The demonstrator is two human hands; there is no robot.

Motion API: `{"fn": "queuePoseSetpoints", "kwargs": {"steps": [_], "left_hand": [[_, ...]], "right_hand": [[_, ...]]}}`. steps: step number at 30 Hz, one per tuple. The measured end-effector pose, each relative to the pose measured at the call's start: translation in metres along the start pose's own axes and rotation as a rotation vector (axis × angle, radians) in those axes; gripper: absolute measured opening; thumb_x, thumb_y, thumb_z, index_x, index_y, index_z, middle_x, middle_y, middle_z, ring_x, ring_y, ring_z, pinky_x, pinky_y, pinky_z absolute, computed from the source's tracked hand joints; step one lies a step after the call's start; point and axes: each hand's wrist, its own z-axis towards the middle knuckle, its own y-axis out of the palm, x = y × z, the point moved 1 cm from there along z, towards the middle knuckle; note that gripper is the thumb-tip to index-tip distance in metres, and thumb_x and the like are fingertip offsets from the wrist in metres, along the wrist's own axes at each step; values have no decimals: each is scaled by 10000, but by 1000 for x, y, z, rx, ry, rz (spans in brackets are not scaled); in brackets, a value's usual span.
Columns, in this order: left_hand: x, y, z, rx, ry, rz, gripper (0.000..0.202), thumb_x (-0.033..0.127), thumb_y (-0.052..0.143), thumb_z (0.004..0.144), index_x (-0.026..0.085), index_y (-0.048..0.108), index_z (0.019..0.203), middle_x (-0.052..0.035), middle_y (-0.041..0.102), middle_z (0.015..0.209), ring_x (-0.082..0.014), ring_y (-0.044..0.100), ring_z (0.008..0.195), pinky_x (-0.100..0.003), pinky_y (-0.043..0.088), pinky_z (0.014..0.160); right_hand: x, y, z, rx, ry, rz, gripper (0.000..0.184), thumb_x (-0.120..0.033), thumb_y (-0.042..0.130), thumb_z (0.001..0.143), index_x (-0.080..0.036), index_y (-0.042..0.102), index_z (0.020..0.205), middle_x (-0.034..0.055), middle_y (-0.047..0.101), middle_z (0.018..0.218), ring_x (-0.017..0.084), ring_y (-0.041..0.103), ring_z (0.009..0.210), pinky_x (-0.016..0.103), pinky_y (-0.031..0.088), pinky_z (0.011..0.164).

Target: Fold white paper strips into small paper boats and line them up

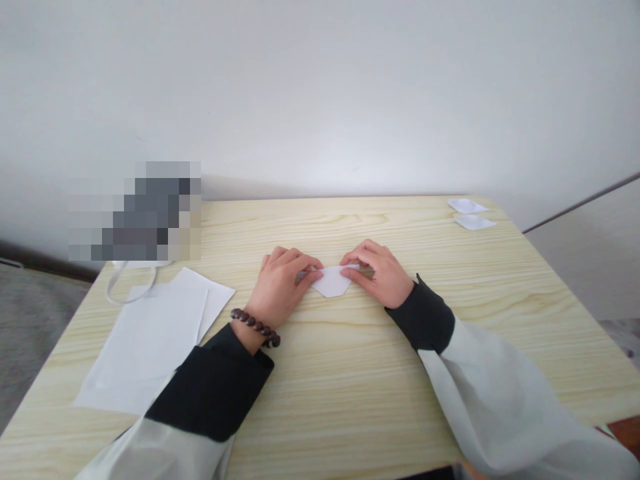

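Paper point(331, 283) is near mid-surface point(345, 373), small, white, folded, narrow end toward 6 o'clock; can't tell if it's touching down or held just above. Left hand point(281, 283) has its 9 o'clock end, right hand point(384, 275) its 3 o'clock end; fingers on both pinched closed on it, thumb on the near side. Beaded bracelet point(254, 323) on left wrist; black cuffs both arms. Sheets point(145, 340) overlap flat between 8 and 9 o'clock, well apart from paper. Cord loop point(109, 285) sits at their far end. Blurred item point(145, 213) at 10 o'clock, unreadable. Two folded pieces point(475, 222) side by side at 2 o'clock, far corner.
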Motion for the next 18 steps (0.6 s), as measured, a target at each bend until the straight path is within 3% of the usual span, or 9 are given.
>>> {"fn": "queuePoseSetpoints", "kwargs": {"steps": [8,13,18], "left_hand": [[-2,1,0,-9,137,50,149,231,544,877,184,661,955,-49,650,875,-198,524,836,-356,427,782],[-6,0,0,37,190,73,116,235,574,862,175,661,911,-47,663,859,-200,523,839,-358,445,781],[-6,-3,0,63,237,77,131,252,578,860,160,660,906,-56,671,841,-195,524,827,-354,463,779]], "right_hand": [[11,-8,-1,-59,-124,118,174,-309,582,859,-173,663,930,55,603,834,141,572,726,283,471,683],[13,-11,0,-56,-94,182,128,-273,581,856,-168,654,851,44,600,799,123,577,690,253,490,644],[13,-9,-1,-48,-168,107,197,-262,533,887,-162,667,991,50,592,803,139,581,721,280,488,674]]}}
